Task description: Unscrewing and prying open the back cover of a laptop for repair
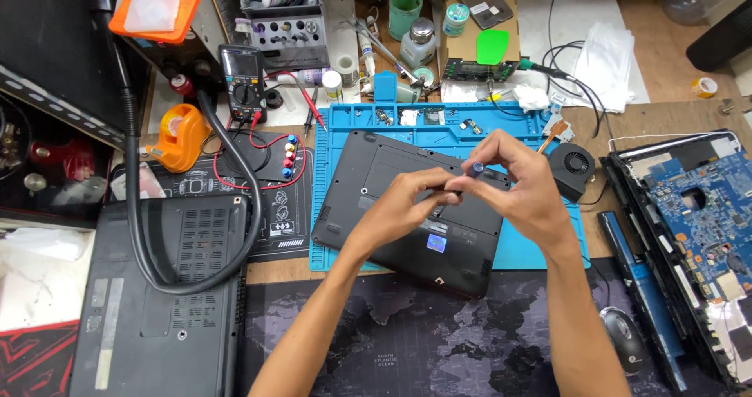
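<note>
In the middle of the frame both hands are meeting above a black laptop (407, 209) that is lying underside up on a blue mat (517, 131). The right hand (523, 185) is pinching a small screwdriver (470, 171) between thumb and fingertips, its blue cap showing at the top of the grip, just right of centre. The left hand (407, 197) is coming in from the lower left with its fingers closed narrowly around the other end of the screwdriver, so the tool is sitting between the two hands, touching both. Whether its tip is touching the laptop cannot be told. To the right of the right hand, a black fan (573, 166) is resting at the mat's edge, and farther right an opened laptop with a blue board (697, 209) is lying along the frame's right side. A mouse (624, 338) is sitting at the lower right, near the right forearm. In the lower left a second closed laptop (157, 303) is lying on the bench (666, 119), with a thick black hose (137, 209) looping over it. In the upper left a multimeter (243, 80) and an orange tape dispenser (180, 135) are standing well apart from the hands.
</note>
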